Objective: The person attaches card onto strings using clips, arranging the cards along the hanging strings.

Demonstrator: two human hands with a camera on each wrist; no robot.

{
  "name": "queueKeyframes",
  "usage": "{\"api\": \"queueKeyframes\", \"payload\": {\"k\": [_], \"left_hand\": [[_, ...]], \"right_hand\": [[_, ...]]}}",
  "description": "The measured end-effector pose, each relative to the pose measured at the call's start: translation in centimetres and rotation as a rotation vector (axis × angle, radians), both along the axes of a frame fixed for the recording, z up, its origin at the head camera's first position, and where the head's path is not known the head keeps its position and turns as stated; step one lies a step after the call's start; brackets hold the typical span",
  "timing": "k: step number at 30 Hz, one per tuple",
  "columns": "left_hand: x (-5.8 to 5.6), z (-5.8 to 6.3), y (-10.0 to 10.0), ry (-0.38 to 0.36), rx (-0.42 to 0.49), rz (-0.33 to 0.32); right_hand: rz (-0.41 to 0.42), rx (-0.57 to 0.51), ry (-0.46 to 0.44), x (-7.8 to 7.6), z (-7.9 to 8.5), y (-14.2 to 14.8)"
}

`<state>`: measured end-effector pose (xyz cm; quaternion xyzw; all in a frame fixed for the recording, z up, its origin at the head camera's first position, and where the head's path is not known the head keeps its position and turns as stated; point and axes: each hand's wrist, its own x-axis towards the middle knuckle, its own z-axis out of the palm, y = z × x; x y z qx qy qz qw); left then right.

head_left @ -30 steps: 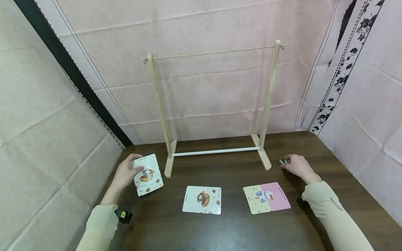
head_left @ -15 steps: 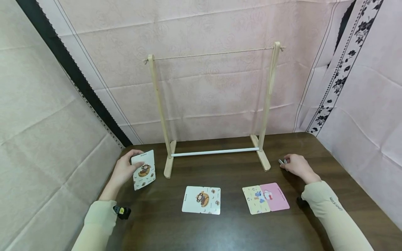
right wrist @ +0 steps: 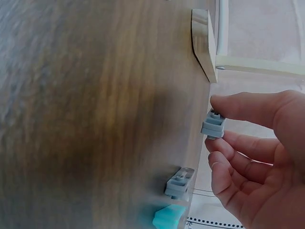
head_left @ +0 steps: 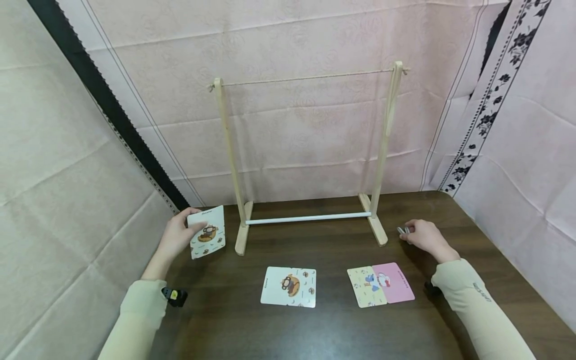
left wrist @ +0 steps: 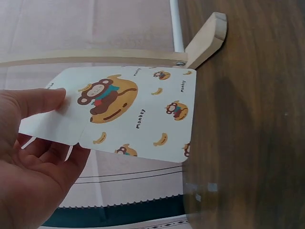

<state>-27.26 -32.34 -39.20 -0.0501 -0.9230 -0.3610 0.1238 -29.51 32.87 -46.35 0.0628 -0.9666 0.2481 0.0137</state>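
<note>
My left hand (head_left: 173, 237) holds a white card (head_left: 215, 244) printed with a monkey and bananas, raised at the left of the table beside the wooden stand's left foot. In the left wrist view, the thumb lies over the card's face (left wrist: 162, 102) and the fingers are behind it. At the right, my right hand (head_left: 427, 237) pinches a small grey clothespin (right wrist: 213, 125) between thumb and fingertip, close to the tabletop. A second grey clothespin (right wrist: 179, 183) and a teal piece (right wrist: 167, 217) lie below that hand in the right wrist view.
A wooden stand (head_left: 384, 140) with a string (head_left: 306, 78) tied across its top and a white bar (head_left: 310, 218) below stands at the back. Another monkey card (head_left: 274, 287) lies at the middle front, and a yellow and pink card (head_left: 400, 287) to its right. Cloth walls enclose the table.
My left hand has lifted the monkey card a little upward and back from the near side. My right hand stays almost in place with the clothespin.
</note>
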Motion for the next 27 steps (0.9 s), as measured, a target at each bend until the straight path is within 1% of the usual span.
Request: {"api": "queueKeyframes", "payload": {"k": [4,10,20,27], "left_hand": [[-0.2,0.4,0.0,0.035,0.008,-0.008],[-0.3,1.3,0.4,0.063,0.033,-0.023],[-0.6,3.1,1.3,0.084,0.083,-0.038],[-0.9,4.5,1.9,0.100,0.082,-0.040]], "right_hand": [[0.001,-0.006,-0.004,0.0,0.2,-0.2],[0.011,-0.005,-0.005,0.0,0.3,-0.4],[0.017,-0.010,0.023,0.0,0.5,-0.2],[0.016,-0.027,0.051,-0.1,0.8,-0.1]]}}
